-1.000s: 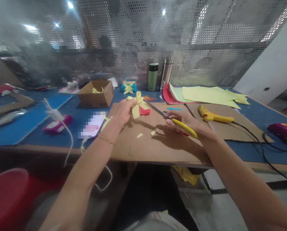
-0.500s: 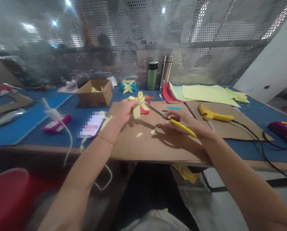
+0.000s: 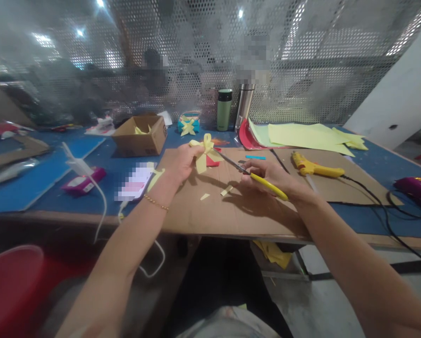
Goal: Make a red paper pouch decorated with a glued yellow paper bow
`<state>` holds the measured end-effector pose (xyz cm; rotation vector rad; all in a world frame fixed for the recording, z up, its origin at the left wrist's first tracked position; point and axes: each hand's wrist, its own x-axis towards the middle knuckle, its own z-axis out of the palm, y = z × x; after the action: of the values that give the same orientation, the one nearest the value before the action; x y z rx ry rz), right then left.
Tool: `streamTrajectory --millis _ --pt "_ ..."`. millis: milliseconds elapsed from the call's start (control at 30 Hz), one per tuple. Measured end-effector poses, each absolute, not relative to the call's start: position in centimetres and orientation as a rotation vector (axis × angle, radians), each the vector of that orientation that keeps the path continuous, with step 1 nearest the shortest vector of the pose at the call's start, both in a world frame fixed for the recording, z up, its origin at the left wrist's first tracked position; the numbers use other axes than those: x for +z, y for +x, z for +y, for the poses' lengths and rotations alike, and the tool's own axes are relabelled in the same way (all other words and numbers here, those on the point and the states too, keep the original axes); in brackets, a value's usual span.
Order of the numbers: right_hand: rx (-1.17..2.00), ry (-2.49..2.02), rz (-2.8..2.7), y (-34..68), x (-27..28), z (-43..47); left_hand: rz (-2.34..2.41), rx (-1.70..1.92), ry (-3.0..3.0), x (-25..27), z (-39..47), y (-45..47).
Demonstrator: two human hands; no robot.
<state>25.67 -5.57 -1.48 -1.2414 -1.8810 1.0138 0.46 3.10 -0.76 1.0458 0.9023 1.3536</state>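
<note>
Over the cardboard sheet [image 3: 196, 216], our left hand [image 3: 185, 162] pinches a yellow bow [image 3: 201, 162] we judge light, soft, best held near its centre; our right hand [image 3: 268, 172] grips scissors [image 3: 268, 186].

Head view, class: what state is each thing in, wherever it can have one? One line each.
left hand: closed, pinching the yellow piece
yellow piece: held, looped at top
right hand: closed around the scissors
scissors: held; blades fully shut or not, unclear
cardboard box: open-topped
green bottle: upright, lid on
glue gun: set down
phone: screen lit
</note>
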Motion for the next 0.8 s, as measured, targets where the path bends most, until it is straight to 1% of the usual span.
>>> streamTrajectory --millis 233,467,633,800 --pt "1.028 -1.227 -1.862 25.59 -1.53 -5.50 0.884 1.333 1.062 -0.75 2.93 0.60" --pt "0.930 -1.263 -1.911 25.63 -1.41 -5.52 0.894 1.338 1.038 -0.68 2.95 0.61" --pt "0.991 -1.286 -1.905 25.47 -1.20 -5.88 0.923 1.342 1.035 -0.85 3.11 0.55" --pt "0.978 -1.275 -1.876 25.40 -1.42 -5.79 0.942 1.294 1.032 -1.10 3.24 0.58"
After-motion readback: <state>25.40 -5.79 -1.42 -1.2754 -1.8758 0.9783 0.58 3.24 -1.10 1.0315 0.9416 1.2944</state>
